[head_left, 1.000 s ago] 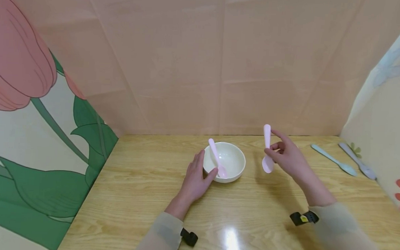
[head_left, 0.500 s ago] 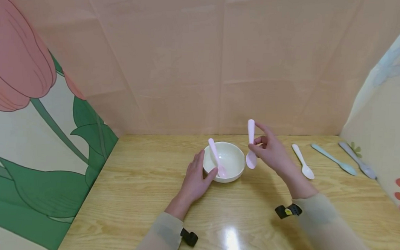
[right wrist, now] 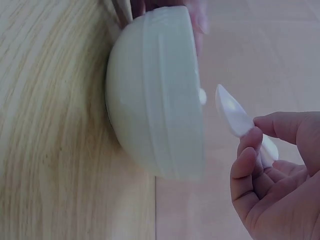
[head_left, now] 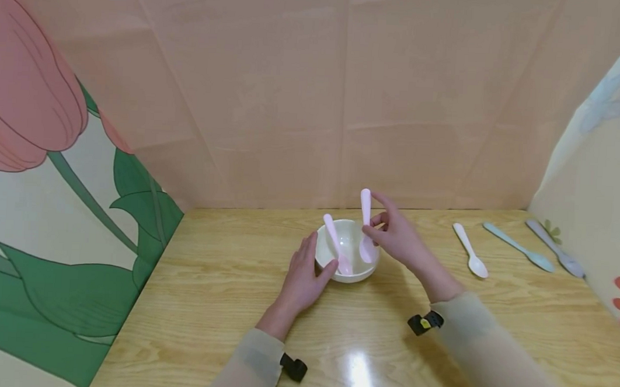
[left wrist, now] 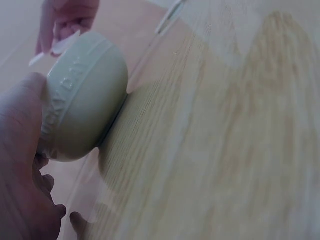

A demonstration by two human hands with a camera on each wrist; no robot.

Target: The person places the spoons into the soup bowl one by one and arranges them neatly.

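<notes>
A white bowl (head_left: 349, 275) stands on the wooden table, with one pink spoon (head_left: 332, 234) leaning inside it. My left hand (head_left: 304, 278) rests against the bowl's left side, thumb at the near rim and fingers along the side; the left wrist view shows the bowl (left wrist: 90, 100) beside that hand (left wrist: 22, 160). A second pink spoon (head_left: 366, 208) is pinched by my right hand (head_left: 399, 236), its scoop low over the bowl's right part. In the right wrist view this spoon's scoop (right wrist: 234, 114) is apart from the bowl's rim, between thumb and fingers of the hand (right wrist: 280, 175).
On the right of the table (head_left: 204, 305) lie a white spoon (head_left: 469, 248), a light blue spoon (head_left: 517, 246) and a grey-purple spoon (head_left: 554, 248), side by side. A pink backdrop (head_left: 294, 99) rises behind the table; printed flower cloths hang at left and right.
My right hand has moved left with the pink spoon, from right of the bowl to above it, uncovering the white spoon. The left hand and the bowl have stayed in place.
</notes>
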